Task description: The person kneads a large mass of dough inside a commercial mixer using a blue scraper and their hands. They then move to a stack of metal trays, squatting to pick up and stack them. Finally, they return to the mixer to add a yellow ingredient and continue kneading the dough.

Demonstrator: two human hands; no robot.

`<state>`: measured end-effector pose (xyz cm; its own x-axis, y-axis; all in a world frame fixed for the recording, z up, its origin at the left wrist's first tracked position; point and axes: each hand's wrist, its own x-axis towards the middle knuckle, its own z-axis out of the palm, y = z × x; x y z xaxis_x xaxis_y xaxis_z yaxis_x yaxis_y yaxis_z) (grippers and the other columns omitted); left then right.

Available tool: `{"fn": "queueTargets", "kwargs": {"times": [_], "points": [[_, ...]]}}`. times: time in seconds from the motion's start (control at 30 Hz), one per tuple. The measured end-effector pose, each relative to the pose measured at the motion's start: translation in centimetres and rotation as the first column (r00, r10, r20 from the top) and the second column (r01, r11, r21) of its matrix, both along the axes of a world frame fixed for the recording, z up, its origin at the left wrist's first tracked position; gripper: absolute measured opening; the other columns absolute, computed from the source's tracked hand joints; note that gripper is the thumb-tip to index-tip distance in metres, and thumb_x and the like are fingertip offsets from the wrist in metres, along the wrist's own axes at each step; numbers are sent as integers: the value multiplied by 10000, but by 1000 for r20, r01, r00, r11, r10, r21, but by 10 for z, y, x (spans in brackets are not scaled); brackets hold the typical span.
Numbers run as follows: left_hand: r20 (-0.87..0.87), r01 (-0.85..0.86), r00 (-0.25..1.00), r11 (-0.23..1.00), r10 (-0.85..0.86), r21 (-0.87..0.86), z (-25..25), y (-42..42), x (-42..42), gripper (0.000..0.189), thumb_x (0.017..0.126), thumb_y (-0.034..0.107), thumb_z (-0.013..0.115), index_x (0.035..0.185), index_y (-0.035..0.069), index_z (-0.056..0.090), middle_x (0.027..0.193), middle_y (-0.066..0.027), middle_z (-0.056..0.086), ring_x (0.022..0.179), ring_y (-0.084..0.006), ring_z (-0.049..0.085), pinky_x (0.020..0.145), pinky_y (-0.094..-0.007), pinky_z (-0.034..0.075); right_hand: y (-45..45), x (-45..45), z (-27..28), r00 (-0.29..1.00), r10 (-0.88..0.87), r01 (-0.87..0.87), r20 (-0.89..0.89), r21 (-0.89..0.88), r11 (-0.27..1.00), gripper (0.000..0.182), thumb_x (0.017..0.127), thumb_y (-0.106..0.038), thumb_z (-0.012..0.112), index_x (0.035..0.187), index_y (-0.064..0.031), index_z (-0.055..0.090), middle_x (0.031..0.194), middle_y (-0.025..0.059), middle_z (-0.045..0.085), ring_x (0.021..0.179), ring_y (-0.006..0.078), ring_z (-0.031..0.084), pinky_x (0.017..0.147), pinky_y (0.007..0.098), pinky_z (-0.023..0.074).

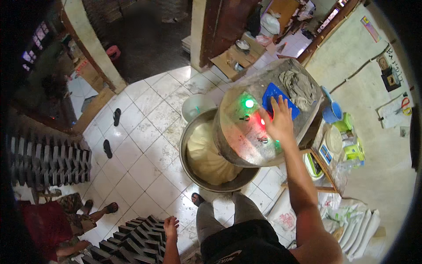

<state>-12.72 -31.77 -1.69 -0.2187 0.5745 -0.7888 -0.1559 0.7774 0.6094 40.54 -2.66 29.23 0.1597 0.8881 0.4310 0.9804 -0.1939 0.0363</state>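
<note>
Before me stands a large dough mixer with a metal head (pixel 244 142), its green and red lights lit. Under the head, a round steel bowl (pixel 183 158) holds a mass of pale dough (pixel 211 161). My right hand (pixel 279 120) reaches over the top of the mixer, fingers spread on or just above a flat blue plastic piece (pixel 270 94); contact is hard to tell. A crumpled grey cloth (pixel 298 87) lies beside that piece. Low at my side, my left hand (pixel 170 227) hangs with loosely bent fingers and nothing visible in it, close to stacked dark baking tins (pixel 132 241).
A white bucket (pixel 194 105) stands behind the bowl. To the right, a small table carries a kitchen scale (pixel 326 153) and a blue dipper (pixel 333 112); filled sacks (pixel 356 231) lie below. A seated person (pixel 49 227) and more tins (pixel 49 161) are at left. Sandals (pixel 107 148) lie on the tiles.
</note>
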Motion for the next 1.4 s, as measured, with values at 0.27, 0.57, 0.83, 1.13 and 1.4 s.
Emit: {"fn": "queueTargets", "kwargs": {"times": [0.27, 0.57, 0.83, 1.13, 1.4], "points": [[-130, 73, 991, 866, -9, 495, 133, 5, 142, 374, 1056, 329, 484, 1244, 22, 584, 1149, -102, 652, 1042, -232, 621, 884, -380, 483, -204, -172, -108, -137, -125, -655, -983, -5, 756, 855, 884, -329, 762, 1489, 42, 287, 1484, 238, 409, 1348, 373, 452, 1094, 495, 402], [696, -622, 682, 680, 226, 388, 229, -64, 375, 404, 1048, 379, 492, 1278, 50, 538, 1199, -97, 581, 1201, -229, 540, 1069, -434, 399, -249, -54, -141, -384, -487, -922, -785, 301, 242, 813, 911, -484, 697, 1493, -16, 376, 1485, 143, 472, 1289, 323, 542, 976, 444, 518], [-391, 113, 820, 553, 418, 826, 268, -143, 466, 590, 1029, 387, 502, 1477, 21, 386, 1537, -223, 339, 1478, -363, 288, 1192, -481, 231, -345, -12, -171, -281, -943, -959, -181, 93, 268, 724, 966, -534, 580, 1453, -17, 437, 1370, 145, 557, 1304, 279, 501, 1101, 450, 389], [227, -856, 442, 332, 868, 398, 150, -372, 481, 857, 971, 664, 450, 1526, 19, 348, 1604, -202, 305, 1487, -340, 276, 1204, -459, 224, -557, -15, -15, -295, -524, -823, -799, 491, -285, 811, 989, -548, 469, 1498, 66, 322, 1581, 228, 313, 1493, 366, 254, 1212, 519, 187], [891, -810, -60, -544, 450, 220, 239, -617, 603, 608, 1004, 500, 508, 1396, 36, 478, 1375, -198, 540, 1220, -329, 570, 1089, -485, 420, -693, -37, -142, -374, 354, -407, -857, -191, -893, 850, 816, -483, 703, 1491, -46, 428, 1543, 256, 385, 1477, 395, 297, 1165, 670, 135]]}}
